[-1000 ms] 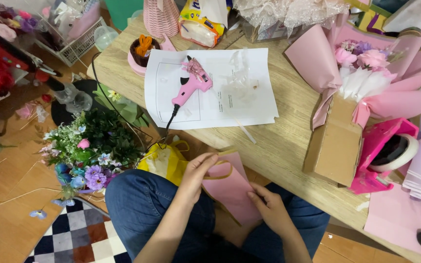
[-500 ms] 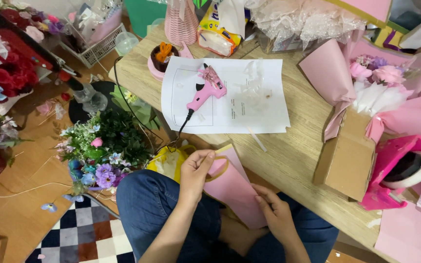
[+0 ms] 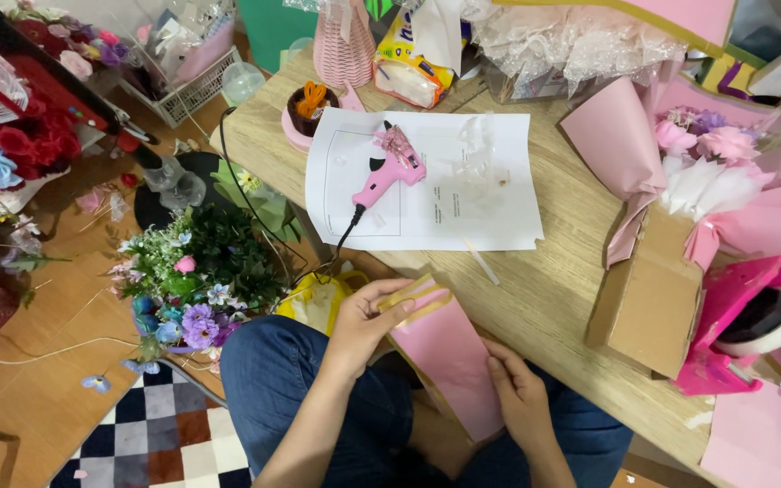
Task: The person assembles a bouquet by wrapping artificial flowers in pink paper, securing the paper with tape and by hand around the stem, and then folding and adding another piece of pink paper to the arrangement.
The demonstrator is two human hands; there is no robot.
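Over my lap in blue jeans I hold a long folded pink paper sheet [image 3: 449, 357] with a gold edge. My left hand [image 3: 368, 321] pinches its upper end, close to the wooden table's front edge [image 3: 544, 298]. My right hand [image 3: 519, 398] grips its lower right side. On the table beyond lies a pink glue gun [image 3: 389, 172] on a white paper sheet [image 3: 463, 194], its black cord running off the table edge.
A pink wrapped bouquet [image 3: 716, 172], a brown cardboard box [image 3: 648, 294] and a pink tape dispenser [image 3: 752, 321] stand at the right. A pot of mixed flowers [image 3: 196, 276] sits on the floor at left, with red flowers [image 3: 20, 136] and a wire basket [image 3: 183, 77] further back.
The camera view has shifted a little. My left hand has slid up to the sheet's top end, and my right hand has moved down along its lower side.
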